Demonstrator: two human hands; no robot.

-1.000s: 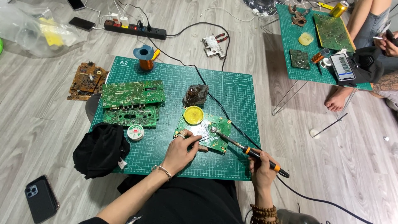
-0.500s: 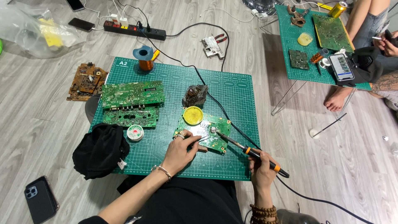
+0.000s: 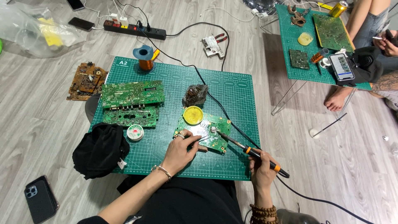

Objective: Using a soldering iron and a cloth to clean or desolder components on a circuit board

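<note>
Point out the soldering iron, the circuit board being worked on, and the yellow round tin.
soldering iron [image 3: 260, 156], head view, on its black and orange handle.
circuit board [image 3: 218, 124], head view, on its bare green right part.
yellow round tin [image 3: 193, 115], head view, on its middle.

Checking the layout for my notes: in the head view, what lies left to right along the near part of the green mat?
Black cloth → solder reel → left hand → small green circuit board → soldering iron, held in the right hand.
</note>
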